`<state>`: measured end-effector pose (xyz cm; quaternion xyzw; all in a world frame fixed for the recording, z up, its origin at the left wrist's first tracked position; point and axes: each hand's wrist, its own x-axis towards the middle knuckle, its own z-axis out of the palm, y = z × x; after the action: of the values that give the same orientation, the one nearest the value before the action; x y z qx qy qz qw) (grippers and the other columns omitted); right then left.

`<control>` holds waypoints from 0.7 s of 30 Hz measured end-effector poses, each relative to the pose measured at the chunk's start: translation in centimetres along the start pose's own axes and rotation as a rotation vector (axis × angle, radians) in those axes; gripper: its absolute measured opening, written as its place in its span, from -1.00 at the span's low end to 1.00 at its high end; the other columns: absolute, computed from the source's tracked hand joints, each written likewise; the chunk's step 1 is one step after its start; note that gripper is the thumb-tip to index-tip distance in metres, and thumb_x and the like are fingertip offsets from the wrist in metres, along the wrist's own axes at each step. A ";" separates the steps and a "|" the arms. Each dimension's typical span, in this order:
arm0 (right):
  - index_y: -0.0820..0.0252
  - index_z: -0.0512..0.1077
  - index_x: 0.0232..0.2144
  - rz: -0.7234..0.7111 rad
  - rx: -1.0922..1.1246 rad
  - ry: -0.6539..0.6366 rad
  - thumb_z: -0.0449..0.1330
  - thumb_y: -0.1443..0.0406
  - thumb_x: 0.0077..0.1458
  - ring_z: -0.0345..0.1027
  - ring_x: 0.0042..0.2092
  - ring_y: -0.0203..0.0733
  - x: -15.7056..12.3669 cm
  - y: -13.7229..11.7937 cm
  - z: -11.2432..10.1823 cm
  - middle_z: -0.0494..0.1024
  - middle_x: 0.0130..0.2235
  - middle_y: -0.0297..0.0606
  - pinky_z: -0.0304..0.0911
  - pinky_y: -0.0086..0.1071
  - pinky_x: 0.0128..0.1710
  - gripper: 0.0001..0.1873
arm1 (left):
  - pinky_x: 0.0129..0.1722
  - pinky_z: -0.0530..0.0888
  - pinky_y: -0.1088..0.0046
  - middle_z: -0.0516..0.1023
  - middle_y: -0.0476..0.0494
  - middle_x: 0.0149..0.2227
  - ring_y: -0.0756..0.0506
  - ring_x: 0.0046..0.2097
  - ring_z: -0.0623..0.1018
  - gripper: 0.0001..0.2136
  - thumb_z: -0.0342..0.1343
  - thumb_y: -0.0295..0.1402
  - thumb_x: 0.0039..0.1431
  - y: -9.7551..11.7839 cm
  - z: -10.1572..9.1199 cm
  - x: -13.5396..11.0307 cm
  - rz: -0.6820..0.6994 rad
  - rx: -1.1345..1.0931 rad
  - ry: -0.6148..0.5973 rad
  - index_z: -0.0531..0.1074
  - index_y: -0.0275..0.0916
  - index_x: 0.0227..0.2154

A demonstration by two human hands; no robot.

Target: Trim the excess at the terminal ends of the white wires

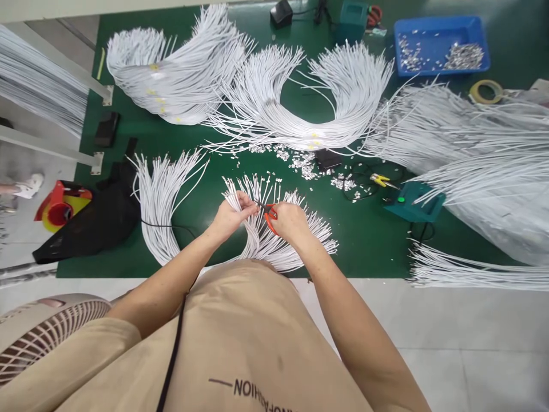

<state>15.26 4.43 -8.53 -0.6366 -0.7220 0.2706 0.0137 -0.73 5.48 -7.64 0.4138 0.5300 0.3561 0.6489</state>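
Pinching white wires (pixel 230 193) near their tips with my left hand (pixel 231 217), I judge them light, springy, easily bent; my right hand (pixel 292 221) grips red-handled pliers (pixel 270 215).

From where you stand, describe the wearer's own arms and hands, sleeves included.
The left hand and right hand are gloveless, and both forearms are bare. A tan sleeve covers the left upper arm; no right sleeve shows. A black cord runs down the tan shirt, which bears dark lettering.
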 end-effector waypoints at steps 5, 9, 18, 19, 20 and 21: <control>0.15 0.47 -0.44 0.032 0.022 -0.031 0.05 0.13 0.05 0.36 -0.33 -0.13 -0.3 -0.1 -0.4 0.50 -0.37 -0.17 0.11 -0.38 -0.40 -0.72 | -0.36 0.35 0.44 0.44 0.02 -0.48 0.00 -0.42 0.46 -0.68 0.29 -0.36 -0.26 0.1 -0.1 -0.2 0.019 -0.016 0.021 0.25 -0.23 -0.46; 0.17 0.47 -0.43 0.040 0.044 -0.021 0.03 0.13 0.07 0.36 -0.32 -0.16 -0.6 -0.5 -0.1 0.49 -0.35 -0.16 0.12 -0.38 -0.37 -0.70 | -0.40 0.34 0.45 0.44 0.02 -0.53 -0.02 -0.45 0.48 -0.70 0.27 -0.33 -0.21 0.2 0.0 -0.4 -0.008 -0.002 0.038 0.24 -0.24 -0.46; 0.19 0.45 -0.47 0.044 0.129 0.069 0.05 0.19 0.03 0.34 -0.32 -0.18 -0.7 -0.3 1.2 0.48 -0.37 -0.19 0.14 -0.38 -0.34 -0.75 | -0.51 0.26 0.52 0.50 -0.05 -0.50 0.02 -0.50 0.46 -0.73 0.21 -0.30 -0.10 0.4 0.1 -0.6 -0.011 -0.022 0.018 0.19 -0.23 -0.45; 0.19 0.45 -0.49 0.066 0.207 0.065 0.06 0.19 0.01 0.34 -0.33 -0.20 -0.5 -0.2 1.3 0.48 -0.38 -0.21 0.14 -0.39 -0.35 -0.76 | -0.50 0.26 0.52 0.50 -0.04 -0.51 0.01 -0.49 0.47 -0.72 0.22 -0.30 -0.11 0.4 0.1 -0.6 -0.012 -0.015 0.024 0.19 -0.23 -0.45; 0.19 0.45 -0.49 0.098 0.317 0.063 0.08 0.19 -0.01 0.33 -0.34 -0.22 -0.3 -0.1 1.3 0.48 -0.39 -0.24 0.15 -0.41 -0.35 -0.77 | -0.50 0.27 0.51 0.50 -0.04 -0.52 0.00 -0.49 0.48 -0.71 0.23 -0.31 -0.13 0.4 0.1 -0.5 -0.013 -0.007 0.030 0.19 -0.23 -0.45; 0.20 0.46 -0.47 0.133 0.459 0.065 0.09 0.18 -0.03 0.33 -0.35 -0.24 -0.1 -0.2 1.2 0.48 -0.41 -0.26 0.16 -0.42 -0.35 -0.77 | -0.48 0.29 0.51 0.49 -0.03 -0.53 -0.01 -0.48 0.49 -0.70 0.24 -0.32 -0.14 0.4 0.1 -0.5 -0.014 0.003 0.035 0.18 -0.23 -0.44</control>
<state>14.67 3.87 -9.48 -0.6712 -0.5973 0.4072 0.1637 -0.77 5.18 -7.04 0.4045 0.5445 0.3579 0.6417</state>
